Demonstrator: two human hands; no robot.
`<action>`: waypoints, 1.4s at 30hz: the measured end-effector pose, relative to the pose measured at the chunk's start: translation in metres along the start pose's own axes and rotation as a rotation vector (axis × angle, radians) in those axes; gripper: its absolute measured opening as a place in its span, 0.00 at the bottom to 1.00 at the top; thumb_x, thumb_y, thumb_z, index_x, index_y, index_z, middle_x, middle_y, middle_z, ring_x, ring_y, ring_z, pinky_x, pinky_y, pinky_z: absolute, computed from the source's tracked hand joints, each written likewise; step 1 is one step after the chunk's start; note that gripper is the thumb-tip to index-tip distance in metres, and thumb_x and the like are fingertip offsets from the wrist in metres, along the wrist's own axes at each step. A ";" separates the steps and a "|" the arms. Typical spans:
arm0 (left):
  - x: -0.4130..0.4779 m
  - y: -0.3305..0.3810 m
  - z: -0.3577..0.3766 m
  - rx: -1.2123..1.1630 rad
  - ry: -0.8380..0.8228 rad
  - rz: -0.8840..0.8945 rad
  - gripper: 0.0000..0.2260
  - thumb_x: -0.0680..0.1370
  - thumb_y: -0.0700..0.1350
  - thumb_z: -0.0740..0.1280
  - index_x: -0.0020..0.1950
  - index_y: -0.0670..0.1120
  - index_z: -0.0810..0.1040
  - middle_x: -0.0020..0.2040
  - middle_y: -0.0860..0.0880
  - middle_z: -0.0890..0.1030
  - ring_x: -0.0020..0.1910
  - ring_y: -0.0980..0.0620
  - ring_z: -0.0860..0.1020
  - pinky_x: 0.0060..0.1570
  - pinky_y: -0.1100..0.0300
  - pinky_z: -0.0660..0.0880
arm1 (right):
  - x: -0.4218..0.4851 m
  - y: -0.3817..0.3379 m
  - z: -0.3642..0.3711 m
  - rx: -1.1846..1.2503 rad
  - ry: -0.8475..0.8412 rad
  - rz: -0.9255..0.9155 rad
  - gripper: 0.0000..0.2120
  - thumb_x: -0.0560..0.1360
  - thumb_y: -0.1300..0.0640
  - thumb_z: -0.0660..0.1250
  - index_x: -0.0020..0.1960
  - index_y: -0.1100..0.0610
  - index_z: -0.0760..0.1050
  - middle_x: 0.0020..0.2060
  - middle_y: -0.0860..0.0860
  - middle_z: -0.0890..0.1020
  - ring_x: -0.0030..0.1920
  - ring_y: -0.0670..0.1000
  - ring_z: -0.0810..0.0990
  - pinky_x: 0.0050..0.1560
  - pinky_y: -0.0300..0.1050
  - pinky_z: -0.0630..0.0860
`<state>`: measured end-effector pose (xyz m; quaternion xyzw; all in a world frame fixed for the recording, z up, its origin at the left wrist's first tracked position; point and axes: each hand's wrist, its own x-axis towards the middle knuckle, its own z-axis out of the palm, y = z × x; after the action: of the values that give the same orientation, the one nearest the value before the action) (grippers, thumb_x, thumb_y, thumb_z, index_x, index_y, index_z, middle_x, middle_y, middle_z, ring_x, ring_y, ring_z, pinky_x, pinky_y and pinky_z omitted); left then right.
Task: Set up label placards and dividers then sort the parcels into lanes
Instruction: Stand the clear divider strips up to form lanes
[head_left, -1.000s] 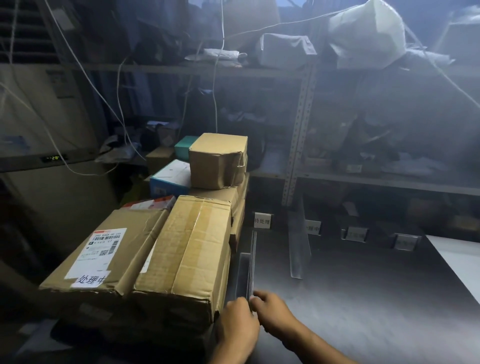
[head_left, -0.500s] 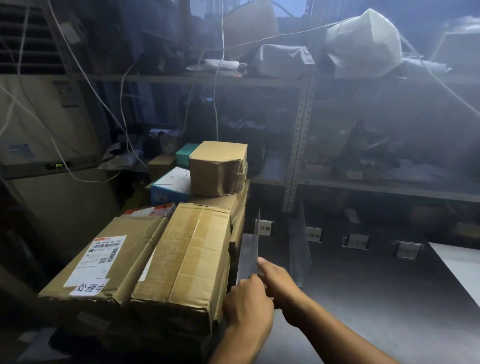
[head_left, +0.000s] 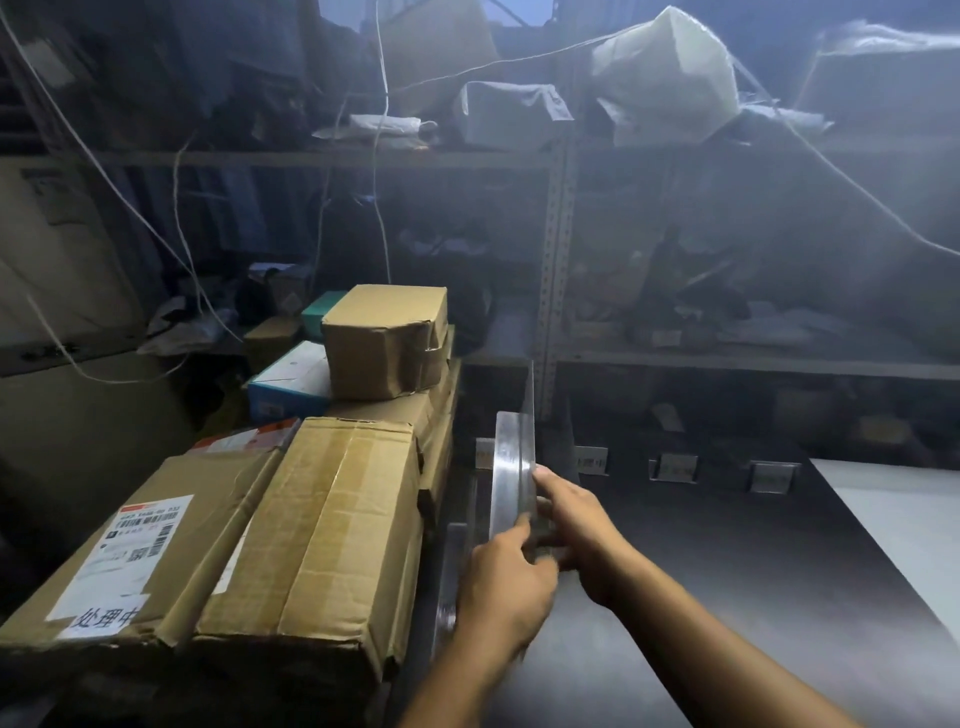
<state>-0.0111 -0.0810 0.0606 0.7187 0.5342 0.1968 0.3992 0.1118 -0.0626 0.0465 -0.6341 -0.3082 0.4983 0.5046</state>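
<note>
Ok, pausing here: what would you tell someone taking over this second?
Hands: left hand and right hand both grip a clear divider, held upright near the table's left edge.
Things: stacked parcels sit left of it; another clear piece lies beside them.
Done: four placards stand along the far edge.
Left: seat this divider, place the rest, then sort the parcels into lanes.

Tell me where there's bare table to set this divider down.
Bare dark tabletop runs right of the right hand, between the row of placards at the far edge and the white sheet. Left is crowded: cardboard boxes stacked tight, with only a thin gap beside the held clear divider.
</note>
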 end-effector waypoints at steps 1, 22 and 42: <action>0.002 -0.003 0.006 -0.042 -0.034 -0.011 0.24 0.81 0.44 0.63 0.77 0.56 0.67 0.64 0.51 0.81 0.54 0.51 0.81 0.53 0.60 0.78 | -0.001 0.004 -0.005 0.011 0.017 0.006 0.14 0.84 0.45 0.59 0.51 0.46 0.83 0.38 0.49 0.85 0.33 0.51 0.85 0.35 0.45 0.81; 0.005 -0.053 0.088 -0.401 -0.441 -0.348 0.33 0.77 0.42 0.71 0.79 0.55 0.63 0.59 0.57 0.78 0.49 0.55 0.80 0.36 0.56 0.81 | 0.010 0.116 -0.057 -0.063 0.087 0.308 0.16 0.80 0.40 0.60 0.65 0.39 0.79 0.58 0.46 0.85 0.47 0.57 0.87 0.39 0.45 0.81; -0.003 -0.060 0.113 0.009 -0.262 -0.263 0.34 0.77 0.62 0.66 0.80 0.53 0.63 0.71 0.52 0.74 0.66 0.51 0.76 0.64 0.56 0.75 | 0.000 0.131 -0.081 -0.662 0.238 0.015 0.20 0.84 0.41 0.52 0.43 0.50 0.74 0.39 0.47 0.80 0.42 0.50 0.78 0.50 0.52 0.77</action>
<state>0.0310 -0.1177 -0.0543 0.6641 0.5678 0.0453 0.4842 0.1734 -0.1287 -0.0783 -0.8193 -0.3875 0.2973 0.3004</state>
